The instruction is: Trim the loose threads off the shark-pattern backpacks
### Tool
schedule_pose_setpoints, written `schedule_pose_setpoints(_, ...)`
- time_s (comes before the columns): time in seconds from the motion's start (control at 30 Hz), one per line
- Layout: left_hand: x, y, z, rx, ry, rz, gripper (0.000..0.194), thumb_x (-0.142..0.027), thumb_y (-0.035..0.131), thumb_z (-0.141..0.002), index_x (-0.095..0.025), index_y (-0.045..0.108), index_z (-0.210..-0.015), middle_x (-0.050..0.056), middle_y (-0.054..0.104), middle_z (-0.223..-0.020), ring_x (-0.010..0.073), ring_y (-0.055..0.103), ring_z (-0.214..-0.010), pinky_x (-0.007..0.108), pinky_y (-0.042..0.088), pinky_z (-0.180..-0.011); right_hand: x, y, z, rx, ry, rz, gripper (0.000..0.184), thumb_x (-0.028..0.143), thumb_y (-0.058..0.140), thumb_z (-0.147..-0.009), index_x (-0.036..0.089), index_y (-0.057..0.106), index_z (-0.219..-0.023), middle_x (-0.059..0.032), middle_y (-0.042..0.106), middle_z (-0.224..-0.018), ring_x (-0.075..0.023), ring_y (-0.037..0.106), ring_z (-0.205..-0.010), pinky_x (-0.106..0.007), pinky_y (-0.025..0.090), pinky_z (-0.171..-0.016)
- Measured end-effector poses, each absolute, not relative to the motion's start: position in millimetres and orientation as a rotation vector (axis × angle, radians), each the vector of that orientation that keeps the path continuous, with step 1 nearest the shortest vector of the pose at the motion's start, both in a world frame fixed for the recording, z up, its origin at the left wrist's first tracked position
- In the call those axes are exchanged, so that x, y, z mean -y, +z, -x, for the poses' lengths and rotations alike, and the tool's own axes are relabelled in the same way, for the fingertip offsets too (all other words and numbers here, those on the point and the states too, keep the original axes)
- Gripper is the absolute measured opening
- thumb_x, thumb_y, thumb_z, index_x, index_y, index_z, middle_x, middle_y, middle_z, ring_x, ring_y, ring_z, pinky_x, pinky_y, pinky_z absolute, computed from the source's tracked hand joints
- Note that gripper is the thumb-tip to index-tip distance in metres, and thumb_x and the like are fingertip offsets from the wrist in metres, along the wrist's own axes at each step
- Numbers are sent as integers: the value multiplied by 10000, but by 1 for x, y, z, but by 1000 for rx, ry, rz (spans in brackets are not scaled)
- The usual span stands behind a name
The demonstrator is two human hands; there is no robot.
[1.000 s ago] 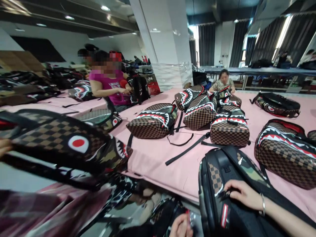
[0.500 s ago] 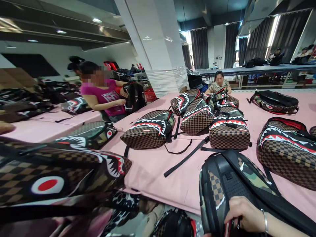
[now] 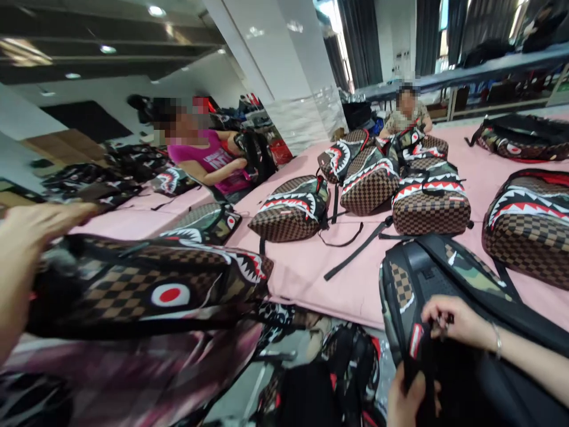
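Observation:
A black, camouflage and brown-checked backpack [image 3: 402,281] lies back panel up at the table's edge. My left hand [image 3: 404,391] reaches in from the bottom edge, thumb and fingers closed on a black edge or strap of this backpack. Just above it, a red-and-white label [image 3: 416,341] shows. My right hand [image 3: 453,317], with a silver bangle [image 3: 496,341] on the wrist, is over the backpack with curled, pinched fingers. Between them is a small dark bit that I cannot make out.
More shark-mouth backpacks [image 3: 431,204] stand on the pink table [image 3: 351,296]. On the left, a co-worker's hand [image 3: 40,228] is above another checked backpack [image 3: 120,290]. A person in a magenta shirt [image 3: 217,163] handles a bag behind. Several backpacks [image 3: 351,350] lie below the table edge.
My view has tilted down and shifted left, so more of my left hand shows. My right fingers have lifted off the label and curled. The co-worker's hand has come further into view.

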State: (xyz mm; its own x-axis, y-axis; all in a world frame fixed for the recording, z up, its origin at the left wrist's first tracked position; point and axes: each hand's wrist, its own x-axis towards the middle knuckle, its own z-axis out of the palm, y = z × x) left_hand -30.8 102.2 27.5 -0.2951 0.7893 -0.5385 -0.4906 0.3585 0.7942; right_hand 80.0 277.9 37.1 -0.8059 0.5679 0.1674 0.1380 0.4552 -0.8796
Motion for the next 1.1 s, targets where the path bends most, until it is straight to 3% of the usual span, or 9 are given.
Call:
schedule_pose_setpoints(0.03, -103, 28, 32, -1278, 1326, -262, 477, -544, 635, -672, -134, 540, -897, 52, 604, -664, 81, 489, -461, 208, 366, -446, -284, 41, -84, 2325, 1300, 676, 384, 240, 712, -669, 176, 585, -1026, -17, 572, -838, -97, 513, -671, -198, 414, -596)
schedule_pose_setpoints(0.07, -103, 28, 33, -1210, 1358, -217, 453, -500, 657, -671, -126, 527, -891, 43, 595, -659, 67, 471, -458, 195, 346, -444, -290, 44, -88, 2368, 1261, 699, 454, 270, 683, -713, 180, 523, -1129, -34, 563, -922, -118, 525, -769, -231, 435, -701)
schedule_pose_setpoints(0.17, -102, 33, 36, -1114, 1409, -125, 393, -373, 675, -685, -112, 504, -925, 29, 582, -655, 60, 467, -480, 182, 335, -459, -310, 49, -97, 2520, 1078, 521, 257, 316, 508, -867, 183, 526, -1087, -61, 548, -984, -149, 502, -901, -305, 403, -839)
schedule_pose_setpoints(0.5, -98, 35, 32, -1103, 1431, -186, 286, -280, 628, -732, -90, 509, -910, 38, 595, -652, 65, 484, -496, 192, 349, -486, -329, 60, -83, 2659, 1025, 60, 216, 323, 509, -876, 157, 579, -995, -72, 572, -927, -155, 498, -894, -318, 390, -831)
schedule_pose_setpoints(1.1, -101, 45, 31, -1097, 1429, -241, 317, -293, 639, -705, -95, 525, -925, 34, 598, -613, 79, 492, -462, 191, 349, -465, -324, 73, -62, 2734, 1070, -213, 183, 296, 507, -879, 146, 603, -923, -47, 593, -850, -135, 480, -829, -272, 375, -773)
